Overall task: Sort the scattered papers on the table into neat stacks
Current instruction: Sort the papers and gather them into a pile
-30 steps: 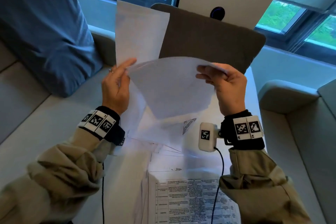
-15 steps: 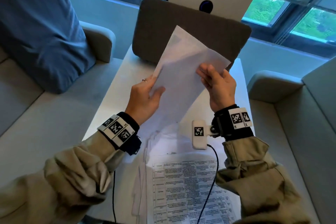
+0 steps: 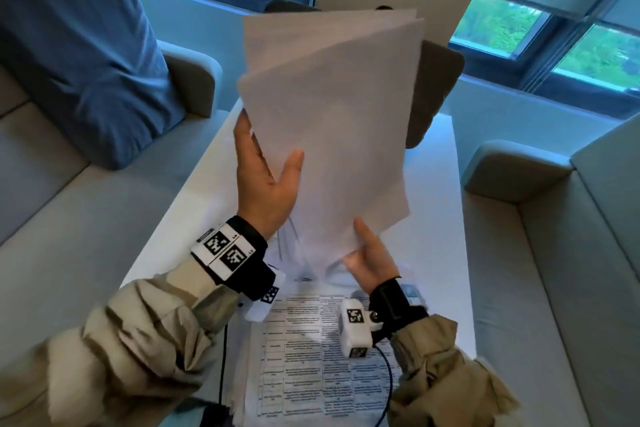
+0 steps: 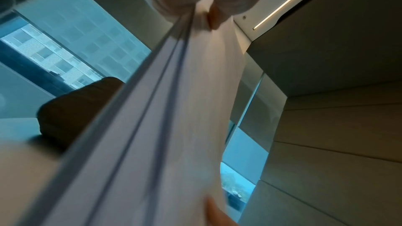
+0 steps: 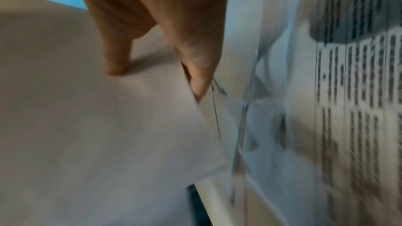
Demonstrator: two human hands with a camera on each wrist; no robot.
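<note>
I hold a sheaf of blank white sheets (image 3: 332, 121) upright above the white table (image 3: 440, 218). My left hand (image 3: 268, 139) pinches its left edge, thumb on the front and fingers behind. My right hand (image 3: 363, 246) pinches the bottom corner, thumb on the front. The left wrist view shows the sheaf (image 4: 165, 126) edge-on, its sheets slightly apart. The right wrist view is blurred and shows a thumb and finger on the sheaf's corner (image 5: 108, 126). Below my wrists a printed sheet with a table (image 3: 311, 357) tops a pile, with loose sheets (image 3: 311, 267) fanned beyond it.
A grey chair back (image 3: 436, 90) stands at the table's far end, partly behind the sheaf. Grey sofas flank the table on the left (image 3: 52, 218) and right (image 3: 554, 253). A blue cushion (image 3: 79, 45) leans on the left one. Sensor cables (image 3: 221, 357) hang from my wrists.
The sheets have come together and swung upright and higher. My left hand shifted up along the left edge. My right hand dropped from the upper right edge to the bottom corner.
</note>
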